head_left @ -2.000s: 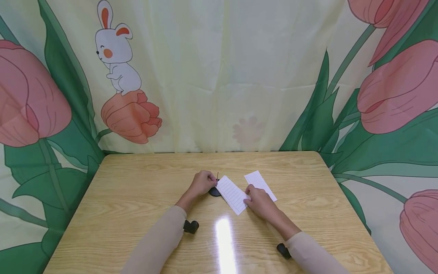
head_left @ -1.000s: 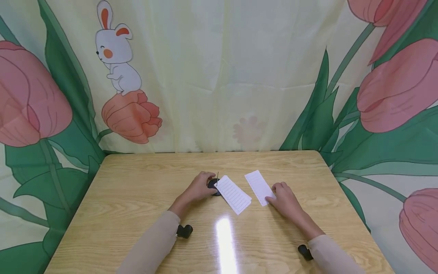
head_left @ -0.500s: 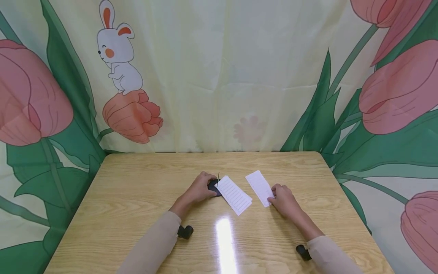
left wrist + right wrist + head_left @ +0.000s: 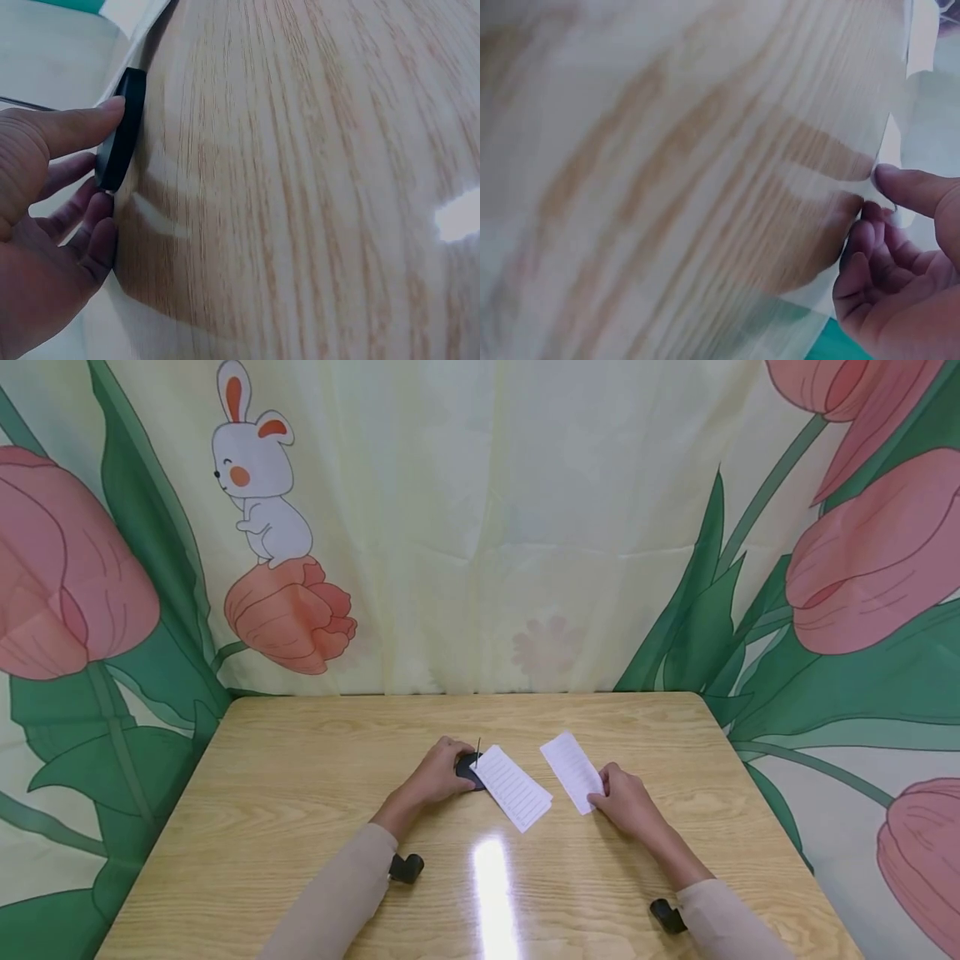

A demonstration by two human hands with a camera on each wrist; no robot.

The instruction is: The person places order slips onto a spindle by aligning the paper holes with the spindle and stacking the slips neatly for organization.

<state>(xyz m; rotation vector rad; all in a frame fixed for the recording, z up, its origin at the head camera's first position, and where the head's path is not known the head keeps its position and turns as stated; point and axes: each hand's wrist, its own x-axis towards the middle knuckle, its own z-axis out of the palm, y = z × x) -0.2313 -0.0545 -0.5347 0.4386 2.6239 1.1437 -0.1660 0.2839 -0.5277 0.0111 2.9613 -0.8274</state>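
A black round-based bill spike [image 4: 467, 771] stands near the table's middle, its thin pin upright. Several lined paper slips [image 4: 513, 787] hang on the pin by their far left corner and fan slightly toward the lower right. My left hand [image 4: 433, 774] holds the base at its left side; in the left wrist view the thumb presses on the edge of the black base [image 4: 124, 131]. A separate paper slip [image 4: 572, 773] lies to the right. My right hand [image 4: 626, 798] pinches its right edge between thumb and fingers, and the slip looks slightly bent.
All of this is on a wooden table [image 4: 337, 735] with a bright light reflection near its front. A curtain [image 4: 450, 527] printed with tulips and a rabbit hangs behind it. Small black cameras [image 4: 407, 868] are strapped at both wrists.
My right hand has left the slips on the pin and moved right to pinch the loose slip, which has tilted slightly. My left hand has shifted from beside the pin to the base.
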